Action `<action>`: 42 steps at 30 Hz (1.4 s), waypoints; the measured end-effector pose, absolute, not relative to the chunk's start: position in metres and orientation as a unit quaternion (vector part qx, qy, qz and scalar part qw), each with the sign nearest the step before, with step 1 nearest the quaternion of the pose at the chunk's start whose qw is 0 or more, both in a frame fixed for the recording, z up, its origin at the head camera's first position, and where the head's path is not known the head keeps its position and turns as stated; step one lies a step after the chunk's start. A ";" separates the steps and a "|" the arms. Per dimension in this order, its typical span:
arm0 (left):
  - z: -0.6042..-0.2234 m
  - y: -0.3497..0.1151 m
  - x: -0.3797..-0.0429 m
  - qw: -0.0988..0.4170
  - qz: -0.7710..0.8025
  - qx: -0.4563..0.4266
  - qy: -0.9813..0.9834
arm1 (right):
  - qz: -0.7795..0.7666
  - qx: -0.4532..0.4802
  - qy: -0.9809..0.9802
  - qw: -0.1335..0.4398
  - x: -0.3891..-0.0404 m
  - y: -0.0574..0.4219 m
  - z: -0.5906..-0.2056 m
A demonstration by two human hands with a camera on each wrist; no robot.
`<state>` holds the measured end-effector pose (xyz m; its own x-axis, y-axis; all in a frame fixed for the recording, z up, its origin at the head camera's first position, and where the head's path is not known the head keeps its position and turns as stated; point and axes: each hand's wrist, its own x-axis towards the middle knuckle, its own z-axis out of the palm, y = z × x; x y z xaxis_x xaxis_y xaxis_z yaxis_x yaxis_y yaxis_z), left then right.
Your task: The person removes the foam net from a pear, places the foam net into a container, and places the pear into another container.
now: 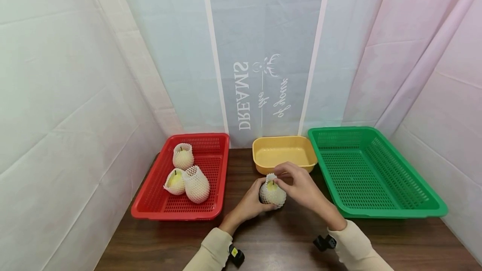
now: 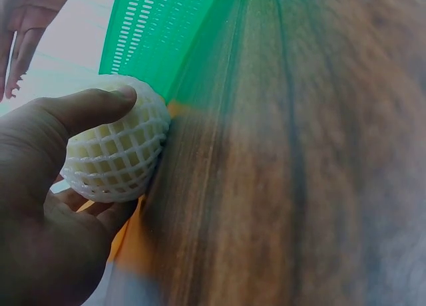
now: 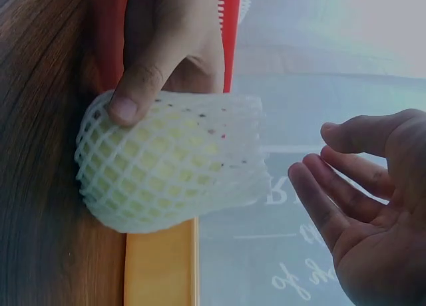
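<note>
A pale yellow pear (image 1: 271,185) with a dark stem stands upright on the table in a white foam net (image 3: 153,169). My left hand (image 1: 249,204) grips it from the left side. In the left wrist view, its thumb (image 2: 100,106) lies over the mesh and the other fingers pass underneath. The net's loose mouth rises past the top of the fruit. Just off that mouth is my right hand (image 1: 301,185), its fingers loosely bent and holding nothing. The right wrist view shows a small gap between its fingertips (image 3: 299,176) and the net's edge.
At left stands a red basket (image 1: 177,216) holding three netted pears (image 1: 197,185). A yellow tub (image 1: 284,140) is behind the hands. The large green basket (image 1: 391,212) sits at right, on the brown wooden table (image 1: 278,246). Cloth curtains (image 1: 263,20) hang at the back.
</note>
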<state>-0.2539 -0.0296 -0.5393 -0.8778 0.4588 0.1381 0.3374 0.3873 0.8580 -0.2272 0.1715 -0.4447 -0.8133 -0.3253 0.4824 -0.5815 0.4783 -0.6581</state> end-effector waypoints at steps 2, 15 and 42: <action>-0.540 -0.030 -0.254 0.059 0.496 0.241 0.832 | 0.434 0.276 -0.844 0.148 -0.227 0.168 -0.444; -0.540 -0.031 -0.253 0.051 0.504 0.251 0.825 | 0.346 0.289 -0.879 0.154 -0.229 0.155 -0.450; -0.544 -0.031 -0.254 0.053 0.502 0.254 0.825 | 0.207 0.225 -0.942 0.138 -0.230 0.155 -0.454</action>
<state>-0.2541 -0.0311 -0.5438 -0.8650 0.4729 0.1676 0.3661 0.3666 0.8553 -0.2304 0.1547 -0.4541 -0.8609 -0.3667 0.3525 -0.4806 0.8136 -0.3272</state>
